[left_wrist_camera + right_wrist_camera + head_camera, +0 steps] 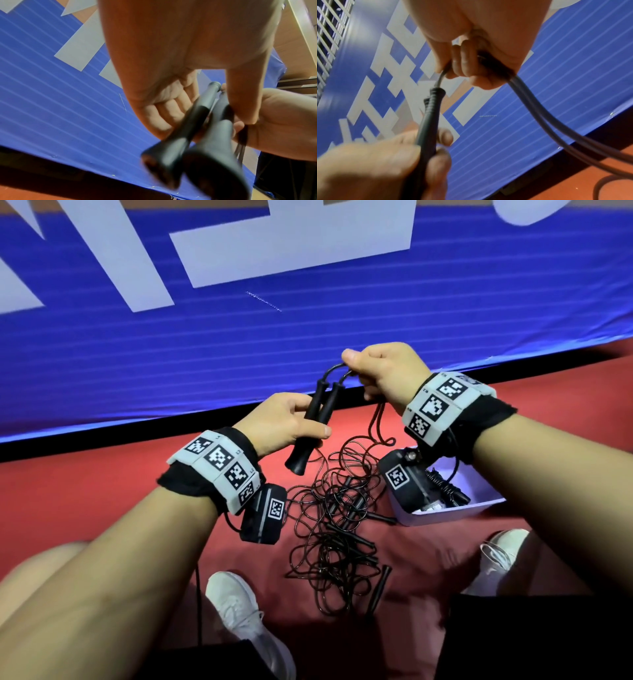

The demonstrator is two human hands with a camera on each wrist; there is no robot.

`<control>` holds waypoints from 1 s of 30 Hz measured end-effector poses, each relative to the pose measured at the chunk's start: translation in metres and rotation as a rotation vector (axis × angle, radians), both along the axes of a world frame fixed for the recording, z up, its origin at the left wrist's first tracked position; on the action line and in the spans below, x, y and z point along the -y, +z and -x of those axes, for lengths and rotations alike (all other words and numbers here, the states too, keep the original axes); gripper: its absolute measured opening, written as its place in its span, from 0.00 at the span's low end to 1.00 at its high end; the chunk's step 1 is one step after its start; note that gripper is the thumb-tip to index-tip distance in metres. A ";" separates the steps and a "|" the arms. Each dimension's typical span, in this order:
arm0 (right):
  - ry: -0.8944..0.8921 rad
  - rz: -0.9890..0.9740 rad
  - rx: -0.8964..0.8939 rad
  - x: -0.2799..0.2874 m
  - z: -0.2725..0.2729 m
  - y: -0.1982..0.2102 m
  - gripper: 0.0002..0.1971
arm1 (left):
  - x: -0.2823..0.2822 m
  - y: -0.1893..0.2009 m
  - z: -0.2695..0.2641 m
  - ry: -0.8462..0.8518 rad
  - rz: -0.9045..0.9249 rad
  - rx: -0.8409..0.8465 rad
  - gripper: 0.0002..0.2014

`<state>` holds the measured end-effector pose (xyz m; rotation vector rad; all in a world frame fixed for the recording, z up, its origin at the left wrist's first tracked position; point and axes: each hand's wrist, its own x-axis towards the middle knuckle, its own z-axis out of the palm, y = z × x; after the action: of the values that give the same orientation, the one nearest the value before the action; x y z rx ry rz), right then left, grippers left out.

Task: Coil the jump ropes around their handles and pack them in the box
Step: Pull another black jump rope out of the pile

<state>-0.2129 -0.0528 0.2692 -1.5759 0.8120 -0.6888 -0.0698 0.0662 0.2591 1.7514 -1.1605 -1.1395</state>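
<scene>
Black handles [313,419] paired in left hand [286,422], fingers curled round; right hand [383,374] pinching doubled rope [375,419]. Risk: trailing rope snagging in floor tangle [337,529], dragging other ropes w/ it; loose first wrap slipping off.

A red floor [102,491] spreads underfoot. Beyond it stands a blue banner [171,344] with thin pale stripes and large white block shapes, edged along its foot by a black strip [102,436]. Two white sneakers [239,611] rest on the floor, one at each side. Metal railings [327,33] show at the banner's far left.
</scene>
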 end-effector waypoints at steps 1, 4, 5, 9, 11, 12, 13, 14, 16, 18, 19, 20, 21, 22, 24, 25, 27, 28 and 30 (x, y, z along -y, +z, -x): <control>-0.042 -0.010 0.026 0.002 0.002 0.003 0.26 | -0.001 -0.001 -0.001 -0.010 -0.012 -0.004 0.14; -0.083 0.004 0.066 0.009 0.008 0.010 0.15 | -0.003 0.000 0.001 -0.035 -0.016 -0.031 0.04; -0.066 0.001 0.078 0.010 0.009 0.011 0.10 | -0.003 0.000 0.001 -0.028 -0.007 -0.045 0.02; -0.054 0.015 0.073 0.010 0.007 0.012 0.08 | -0.003 0.002 0.004 -0.002 0.015 -0.056 0.05; -0.096 0.048 0.042 0.011 0.008 0.013 0.09 | -0.004 0.004 0.005 -0.005 0.004 -0.092 0.06; -0.119 0.056 0.032 0.012 0.009 0.013 0.09 | -0.004 0.005 0.006 -0.008 -0.002 -0.115 0.06; -0.139 0.057 0.030 0.012 0.010 0.013 0.09 | -0.005 0.006 0.007 -0.009 -0.010 -0.134 0.07; -0.153 0.053 0.037 0.011 0.010 0.014 0.08 | -0.005 0.006 0.007 -0.011 -0.017 -0.148 0.08; -0.173 0.043 0.057 0.010 0.010 0.015 0.07 | -0.005 0.005 0.007 -0.018 -0.025 -0.147 0.09; -0.195 0.035 0.073 0.010 0.009 0.016 0.06 | -0.005 0.003 0.007 -0.032 -0.023 -0.113 0.11; -0.207 0.026 0.082 0.010 0.009 0.017 0.06 | -0.004 0.002 0.007 -0.030 -0.018 -0.097 0.11; -0.216 0.018 0.091 0.011 0.009 0.017 0.06 | -0.004 0.002 0.006 -0.024 -0.009 -0.086 0.12; -0.221 0.013 0.099 0.011 0.009 0.018 0.06 | -0.004 0.002 0.006 -0.019 0.006 -0.076 0.12; -0.224 0.013 0.103 0.011 0.009 0.018 0.06 | -0.004 0.003 0.006 -0.016 0.027 -0.062 0.11; -0.234 0.022 0.101 0.011 0.009 0.018 0.06 | -0.004 0.004 0.006 -0.005 0.081 -0.026 0.09; -0.242 0.022 0.102 0.012 0.009 0.017 0.05 | -0.004 0.003 0.007 0.006 0.109 -0.002 0.09; -0.253 0.001 0.123 0.013 0.008 0.017 0.06 | -0.003 0.001 0.008 0.025 0.145 0.059 0.09; -0.246 -0.016 0.141 0.014 0.007 0.016 0.06 | -0.003 0.000 0.008 0.033 0.152 0.087 0.09; -0.209 -0.046 0.169 0.015 0.006 0.016 0.08 | -0.003 -0.001 0.009 0.044 0.149 0.123 0.10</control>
<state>-0.2185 -0.0673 0.2856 -1.3822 0.8672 -0.9345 -0.0783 0.0690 0.2580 1.7429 -1.2411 -0.9064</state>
